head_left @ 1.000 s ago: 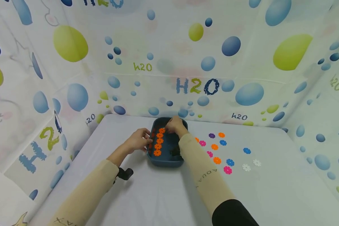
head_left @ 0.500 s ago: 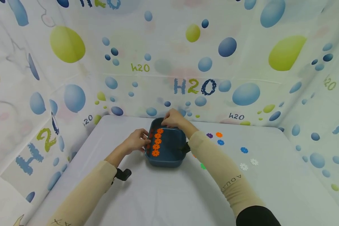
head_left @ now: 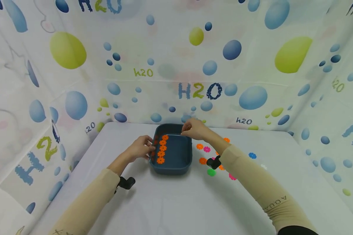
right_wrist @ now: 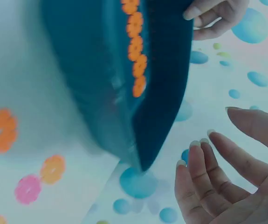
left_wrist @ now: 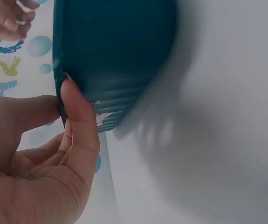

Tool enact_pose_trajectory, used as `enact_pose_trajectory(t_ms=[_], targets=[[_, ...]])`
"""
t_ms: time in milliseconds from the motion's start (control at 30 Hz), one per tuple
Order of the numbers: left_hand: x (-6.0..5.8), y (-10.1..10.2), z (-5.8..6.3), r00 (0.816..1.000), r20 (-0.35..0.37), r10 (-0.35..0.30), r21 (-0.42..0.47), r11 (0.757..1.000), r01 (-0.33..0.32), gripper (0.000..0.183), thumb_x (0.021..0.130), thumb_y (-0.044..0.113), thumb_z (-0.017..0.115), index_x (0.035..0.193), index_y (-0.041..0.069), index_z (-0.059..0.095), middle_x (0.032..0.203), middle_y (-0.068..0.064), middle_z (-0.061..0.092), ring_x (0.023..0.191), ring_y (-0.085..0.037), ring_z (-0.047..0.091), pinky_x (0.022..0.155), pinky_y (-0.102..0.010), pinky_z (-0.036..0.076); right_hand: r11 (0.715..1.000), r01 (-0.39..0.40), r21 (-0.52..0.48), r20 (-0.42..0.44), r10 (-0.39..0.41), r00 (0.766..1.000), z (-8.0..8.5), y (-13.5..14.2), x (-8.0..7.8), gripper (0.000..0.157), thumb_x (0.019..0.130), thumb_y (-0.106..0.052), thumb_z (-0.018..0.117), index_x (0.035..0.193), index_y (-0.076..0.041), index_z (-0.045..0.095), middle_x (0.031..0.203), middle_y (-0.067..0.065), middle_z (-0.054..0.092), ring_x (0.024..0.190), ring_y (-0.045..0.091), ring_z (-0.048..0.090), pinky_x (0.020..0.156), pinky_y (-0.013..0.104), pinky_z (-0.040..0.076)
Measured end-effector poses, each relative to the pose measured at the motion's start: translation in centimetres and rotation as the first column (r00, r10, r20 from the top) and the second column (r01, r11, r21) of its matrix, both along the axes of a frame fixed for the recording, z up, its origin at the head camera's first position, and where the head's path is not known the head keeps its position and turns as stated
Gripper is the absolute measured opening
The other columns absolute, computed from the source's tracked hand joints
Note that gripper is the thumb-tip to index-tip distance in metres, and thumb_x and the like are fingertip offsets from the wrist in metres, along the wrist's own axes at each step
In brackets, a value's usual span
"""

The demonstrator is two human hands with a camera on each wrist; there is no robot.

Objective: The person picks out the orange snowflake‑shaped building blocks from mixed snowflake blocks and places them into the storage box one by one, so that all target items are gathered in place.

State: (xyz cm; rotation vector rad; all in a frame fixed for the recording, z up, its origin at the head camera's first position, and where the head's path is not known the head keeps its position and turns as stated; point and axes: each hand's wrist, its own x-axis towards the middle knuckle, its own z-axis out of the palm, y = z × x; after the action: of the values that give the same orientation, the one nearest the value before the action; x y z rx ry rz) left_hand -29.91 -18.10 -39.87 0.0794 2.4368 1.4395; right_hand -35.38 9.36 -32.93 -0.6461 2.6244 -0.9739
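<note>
A dark blue plastic box (head_left: 176,155) lies on the table. Inside it, near the left wall, several orange flower-shaped pieces (head_left: 161,148) form a line running front to back. My left hand (head_left: 140,148) pinches the left rim between thumb and fingers, as the left wrist view confirms with the hand (left_wrist: 50,154) at the box edge (left_wrist: 58,60). By the far right corner is my right hand (head_left: 195,129). Its fingers (right_wrist: 231,154) are relaxed and spread from the thumb in the right wrist view, holding nothing.
To the box's right lie scattered loose flower pieces: a green one (head_left: 211,172), a pink one (head_left: 207,149), an orange one (head_left: 203,161) and a blue one (head_left: 252,155). A patterned curtain (head_left: 164,91) rises behind the white table (head_left: 164,202).
My right hand has come out of the box, moving back and then right to the far right corner, and its forearm has swung right. The left hand keeps its grip on the rim.
</note>
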Motion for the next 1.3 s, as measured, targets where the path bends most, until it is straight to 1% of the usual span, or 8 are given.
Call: enact_pose_trajectory(t_ms=[167, 267, 533, 700, 833, 1067, 1200, 1300], targets=[[0.0, -0.1, -0.2, 1.0, 0.011, 0.001, 0.004, 1.0, -0.001, 0.04, 0.103, 0.006, 0.059, 0.136, -0.011, 0.043, 0.1, -0.016, 0.054, 0.074, -0.021, 0.062, 0.063, -0.032, 0.061, 1.0, -0.014, 0.012, -0.04, 0.015, 0.999, -0.6, 2.5, 0.4, 0.022, 0.096, -0.02, 0.071, 0.11, -0.002, 0.073, 0.104, 0.012, 0.069, 0.092, 0.027, 0.064, 0.078, 0.034, 0.057], [-0.1, -0.1, -0.1, 1.0, 0.01, -0.004, 0.006, 1.0, 0.004, 0.04, 0.103, 0.006, 0.059, 0.136, -0.011, 0.043, 0.1, -0.016, 0.054, 0.074, -0.021, 0.061, 0.062, -0.031, 0.061, 1.0, -0.005, 0.018, -0.061, 0.006, 0.998, -0.7, 3.9, 0.5, 0.023, 0.096, -0.02, 0.071, 0.111, -0.002, 0.073, 0.104, 0.012, 0.068, 0.093, 0.028, 0.063, 0.078, 0.034, 0.057], [-0.2, -0.1, 0.4, 1.0, 0.016, -0.005, 0.002, 1.0, 0.005, 0.038, 0.103, 0.005, 0.058, 0.135, -0.011, 0.043, 0.098, -0.015, 0.053, 0.075, -0.021, 0.061, 0.064, -0.031, 0.061, 1.0, 0.015, 0.003, -0.045, -0.015, 0.999, -1.0, 7.6, 0.7, 0.026, 0.097, -0.019, 0.07, 0.117, -0.002, 0.07, 0.106, 0.012, 0.066, 0.09, 0.026, 0.065, 0.079, 0.036, 0.058], [-0.2, -0.1, 0.3, 1.0, 0.015, -0.001, -0.002, 1.0, 0.001, 0.038, 0.104, 0.005, 0.058, 0.135, -0.011, 0.044, 0.098, -0.014, 0.053, 0.076, -0.022, 0.061, 0.065, -0.032, 0.061, 0.997, 0.08, 0.007, -0.013, -0.08, 0.997, -1.8, 10.1, 0.4, 0.029, 0.098, -0.022, 0.069, 0.122, -0.005, 0.069, 0.112, 0.013, 0.065, 0.097, 0.029, 0.063, 0.083, 0.039, 0.059], [-0.1, -0.1, 0.0, 1.0, 0.017, -0.002, 0.005, 1.0, 0.002, 0.039, 0.104, 0.005, 0.058, 0.136, -0.011, 0.043, 0.099, -0.014, 0.054, 0.076, -0.021, 0.062, 0.065, -0.032, 0.061, 0.993, 0.12, 0.018, -0.002, -0.12, 0.993, -2.7, 12.3, 0.0, 0.03, 0.099, -0.023, 0.068, 0.123, -0.006, 0.068, 0.114, 0.013, 0.064, 0.103, 0.03, 0.061, 0.086, 0.037, 0.057], [0.1, -0.1, 0.2, 1.0, 0.011, -0.007, 0.025, 1.0, 0.007, 0.039, 0.103, 0.004, 0.057, 0.136, -0.013, 0.043, 0.099, -0.015, 0.053, 0.073, -0.021, 0.062, 0.063, -0.033, 0.061, 0.988, 0.155, 0.007, -0.009, -0.155, 0.988, -4.5, 15.8, -1.1, 0.033, 0.1, -0.024, 0.066, 0.124, -0.001, 0.067, 0.116, 0.015, 0.064, 0.105, 0.032, 0.06, 0.09, 0.04, 0.055], [0.1, -0.1, 0.4, 1.0, 0.001, -0.008, 0.023, 1.0, 0.008, 0.039, 0.103, 0.004, 0.057, 0.136, -0.013, 0.043, 0.099, -0.015, 0.053, 0.074, -0.021, 0.062, 0.064, -0.034, 0.061, 0.975, 0.221, 0.002, 0.023, -0.221, 0.975, -5.7, 17.6, -2.0, 0.038, 0.101, -0.024, 0.065, 0.129, 0.002, 0.063, 0.122, 0.018, 0.061, 0.108, 0.033, 0.058, 0.094, 0.043, 0.054], [0.1, -0.1, 0.3, 1.0, 0.003, -0.008, 0.027, 1.0, 0.008, 0.039, 0.103, 0.004, 0.057, 0.136, -0.013, 0.043, 0.1, -0.016, 0.053, 0.075, -0.022, 0.061, 0.065, -0.035, 0.061, 0.961, 0.275, 0.007, 0.067, -0.275, 0.959, -6.4, 18.4, -2.4, 0.042, 0.102, -0.024, 0.063, 0.133, 0.004, 0.059, 0.127, 0.022, 0.058, 0.11, 0.036, 0.056, 0.098, 0.046, 0.053]])
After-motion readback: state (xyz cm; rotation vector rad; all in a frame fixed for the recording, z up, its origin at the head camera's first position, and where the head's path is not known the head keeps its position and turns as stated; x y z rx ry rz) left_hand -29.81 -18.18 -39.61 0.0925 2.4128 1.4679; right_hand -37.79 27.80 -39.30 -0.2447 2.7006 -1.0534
